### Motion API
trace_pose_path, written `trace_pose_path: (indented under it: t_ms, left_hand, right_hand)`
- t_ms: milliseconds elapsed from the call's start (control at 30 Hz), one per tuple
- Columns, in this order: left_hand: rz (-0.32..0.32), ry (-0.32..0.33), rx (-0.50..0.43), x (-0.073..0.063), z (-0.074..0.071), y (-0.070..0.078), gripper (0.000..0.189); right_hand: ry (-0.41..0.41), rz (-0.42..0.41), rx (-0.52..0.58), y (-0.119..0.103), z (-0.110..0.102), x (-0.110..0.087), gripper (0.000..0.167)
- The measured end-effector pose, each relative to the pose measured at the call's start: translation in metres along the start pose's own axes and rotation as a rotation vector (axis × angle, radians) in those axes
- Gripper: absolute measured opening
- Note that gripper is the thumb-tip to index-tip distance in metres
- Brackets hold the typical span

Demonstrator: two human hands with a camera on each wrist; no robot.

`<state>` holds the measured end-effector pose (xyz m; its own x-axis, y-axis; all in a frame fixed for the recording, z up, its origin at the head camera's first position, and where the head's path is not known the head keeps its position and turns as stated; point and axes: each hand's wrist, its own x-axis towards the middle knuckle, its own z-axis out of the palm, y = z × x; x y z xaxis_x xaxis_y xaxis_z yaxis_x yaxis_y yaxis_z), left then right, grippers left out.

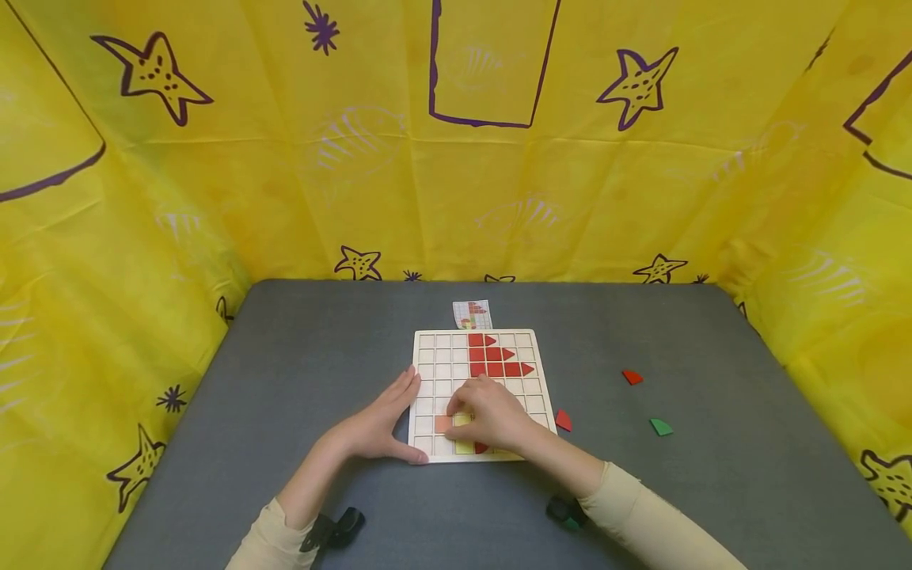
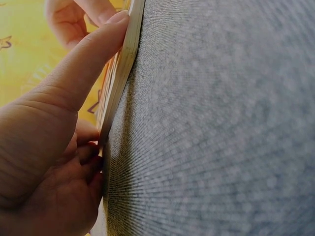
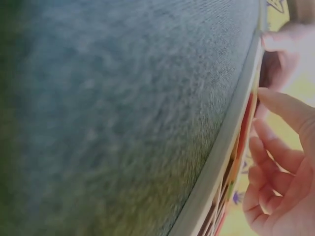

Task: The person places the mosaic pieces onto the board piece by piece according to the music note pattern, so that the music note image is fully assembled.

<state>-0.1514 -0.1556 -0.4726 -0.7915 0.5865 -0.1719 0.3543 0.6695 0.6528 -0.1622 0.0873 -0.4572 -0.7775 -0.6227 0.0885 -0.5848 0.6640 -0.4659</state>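
A pale wooden grid board [image 1: 425,396] lies on the grey table. My left hand [image 1: 374,427] rests along its left side, fingers at the edge and thumb on the near left corner; in the left wrist view the thumb [image 2: 83,64] lies straight over the rim. Over the board's lower part, my right hand [image 1: 492,416] pinches an orange square tile [image 1: 442,424] between thumb and forefinger, low in the grid. Yellow tiles [image 1: 464,448] and a red piece [image 1: 481,448] sit beside it, partly hidden by that hand. Rows of red tiles [image 1: 496,369] with pointed ends fill upper cells.
A small printed pattern card [image 1: 473,313] touches the board's far edge. Right of the board lie a red quarter-round piece [image 1: 564,419], another red piece [image 1: 632,377] and a green piece [image 1: 661,427]. Yellow patterned cloth [image 1: 456,198] surrounds the table [image 1: 712,491].
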Motion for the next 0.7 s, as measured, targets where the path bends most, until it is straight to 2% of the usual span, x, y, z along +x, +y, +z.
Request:
trace_pose_path:
  t_ms: [233,433,700]
  left_hand:
    - [-0.007,-0.003,0.008,0.000,0.000,0.000,0.124]
    - [-0.005,0.001,0.004,0.000,0.000,0.001,0.124]
    - [-0.007,0.002,-0.005,0.000,0.000,0.002,0.124]
  right_hand:
    - [0.057,0.123,0.160,0.022,-0.021,-0.026,0.021]
    - [0.084,0.245,0.156,0.056,-0.044,-0.064,0.021]
    - [0.100,0.373,0.157,0.106,-0.079,-0.126,0.026]
